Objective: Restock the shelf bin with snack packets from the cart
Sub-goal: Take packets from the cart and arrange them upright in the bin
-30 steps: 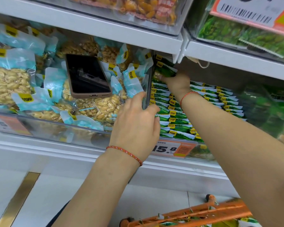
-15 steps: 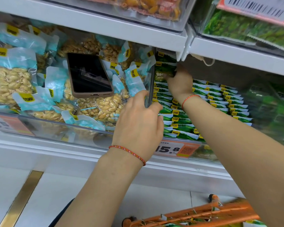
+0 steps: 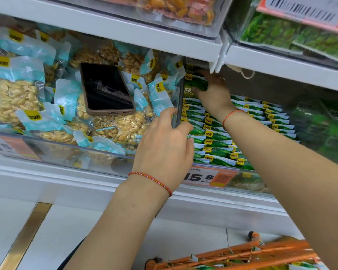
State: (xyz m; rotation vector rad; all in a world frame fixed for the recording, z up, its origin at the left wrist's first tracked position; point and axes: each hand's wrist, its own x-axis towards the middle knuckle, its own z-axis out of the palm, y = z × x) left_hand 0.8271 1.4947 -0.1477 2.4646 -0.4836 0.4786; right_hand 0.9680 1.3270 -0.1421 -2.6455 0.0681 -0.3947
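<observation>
Right hand (image 3: 213, 88) grips green packet (image 3: 196, 84) at bin (image 3: 246, 173) rear, left hand (image 3: 164, 145) pinches divider (image 3: 179, 106); advise seating packet upright, flush with row.

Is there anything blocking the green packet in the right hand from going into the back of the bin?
Nothing visible blocks it. The right hand already holds the green packet at the back of the bin, above the rows of green packets. The left hand grips the clear divider beside it, and the shelf above sits close overhead.
</observation>
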